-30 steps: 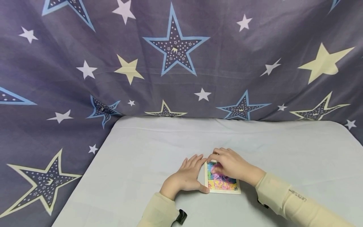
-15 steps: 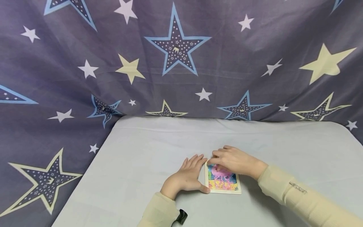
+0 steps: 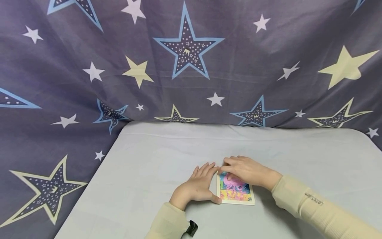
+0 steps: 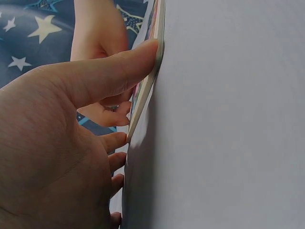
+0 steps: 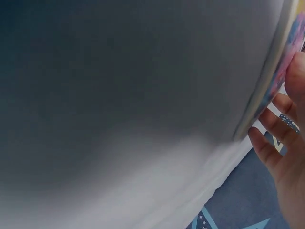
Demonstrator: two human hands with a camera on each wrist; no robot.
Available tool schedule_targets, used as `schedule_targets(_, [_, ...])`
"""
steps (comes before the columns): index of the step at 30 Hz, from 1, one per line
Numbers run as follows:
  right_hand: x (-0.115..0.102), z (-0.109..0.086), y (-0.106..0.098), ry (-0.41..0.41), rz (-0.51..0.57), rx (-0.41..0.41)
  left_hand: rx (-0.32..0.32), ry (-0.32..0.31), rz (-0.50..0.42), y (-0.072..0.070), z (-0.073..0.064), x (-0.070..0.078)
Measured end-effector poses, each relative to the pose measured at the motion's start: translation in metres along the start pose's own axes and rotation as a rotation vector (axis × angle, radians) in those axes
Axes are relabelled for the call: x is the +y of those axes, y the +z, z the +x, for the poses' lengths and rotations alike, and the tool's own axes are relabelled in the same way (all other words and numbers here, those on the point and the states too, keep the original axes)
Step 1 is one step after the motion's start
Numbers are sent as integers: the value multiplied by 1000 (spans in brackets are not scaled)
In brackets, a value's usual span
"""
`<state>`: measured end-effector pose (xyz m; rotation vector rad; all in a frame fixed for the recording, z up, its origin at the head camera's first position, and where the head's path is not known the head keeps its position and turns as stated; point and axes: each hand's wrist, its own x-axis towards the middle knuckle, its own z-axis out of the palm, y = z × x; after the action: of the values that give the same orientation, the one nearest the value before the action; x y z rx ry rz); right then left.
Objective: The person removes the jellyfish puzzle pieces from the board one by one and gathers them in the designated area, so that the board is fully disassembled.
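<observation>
A small square picture board [image 3: 235, 194], like a jigsaw puzzle with a pale border and a pink, blue and yellow picture, lies flat on the white-covered table. My left hand [image 3: 197, 187] rests along its left side with fingers spread; the thumb touches the near left corner and the index fingertip the far left one. From the right, my right hand [image 3: 246, 171] reaches over the far part and covers it. Its thumb [image 5: 296, 76] lies on the picture, and its bent fingers [image 5: 279, 129] curl at the far edge. Whether a loose piece sits under them is hidden.
The pale cloth-covered table [image 3: 143, 166] spreads around the board. Behind and to the left hangs a dark grey curtain [image 3: 167, 93] with printed stars. A black strap [image 3: 192, 228] sits at the left wrist.
My right hand has shifted slightly; its thumb has slid in under the palm, and the index finger stays near the far left corner. The left hand and the board hold still.
</observation>
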<state>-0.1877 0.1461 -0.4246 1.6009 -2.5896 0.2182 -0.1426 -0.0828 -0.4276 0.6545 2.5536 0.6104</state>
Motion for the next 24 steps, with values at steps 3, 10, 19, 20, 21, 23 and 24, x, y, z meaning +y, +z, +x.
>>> schedule_targets(3, [0, 0, 1, -9, -3, 4, -1, 3, 4, -2, -2, 2])
schedule_targets(10, [0, 3, 1, -59, -129, -1, 13, 0, 11, 4, 2, -4])
schedule_targets(19, [-2, 3, 2, -44, -29, 54, 26, 6, 3, 8, 5, -6])
schedule_targets(20, [-2, 2, 2, -36, -3, 59, 27, 6, 4, 8, 5, -6])
schedule_targets(21, [-3, 2, 2, -30, 23, 64, 26, 5, 4, 7, 5, -6])
schedule_targets(23, [-3, 2, 2, -15, 73, 69, 24, 2, 5, 7, 4, -6])
schedule_targets(24, [-4, 2, 2, -11, 95, 71, 24, 1, 4, 7, 4, -6])
